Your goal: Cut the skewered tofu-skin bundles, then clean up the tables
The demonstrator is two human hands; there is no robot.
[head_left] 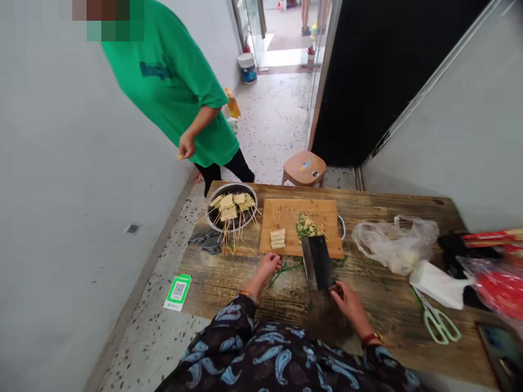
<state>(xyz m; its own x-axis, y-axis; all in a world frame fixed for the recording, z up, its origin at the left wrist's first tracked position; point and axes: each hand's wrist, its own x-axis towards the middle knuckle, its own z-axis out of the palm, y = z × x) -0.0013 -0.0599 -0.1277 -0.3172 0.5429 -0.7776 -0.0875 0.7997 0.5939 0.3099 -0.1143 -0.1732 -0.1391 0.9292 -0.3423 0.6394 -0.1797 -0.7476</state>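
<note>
A cleaver (318,262) rests with its broad blade over the front edge of a wooden cutting board (269,209). My right hand (347,300) is at its handle, fingers closed around the end. My left hand (268,267) is at the board's near edge with its fingers curled together; what they hold, if anything, is hidden. Just beyond it, several pale rolls (278,238) lie side by side on the board. Right of them sits a small heap of chopped greens and pale shreds (307,224). Green stems (286,269) are scattered on the table between my hands.
A metal bowl (211,218) of skewered rolls stands at the left, beside a dark cloth (208,241). Rightward are plastic bags (394,239), white paper (441,283), scissors (440,324) and a phone (500,354). A person in green (175,81) stands beyond the table, near a stool (304,167).
</note>
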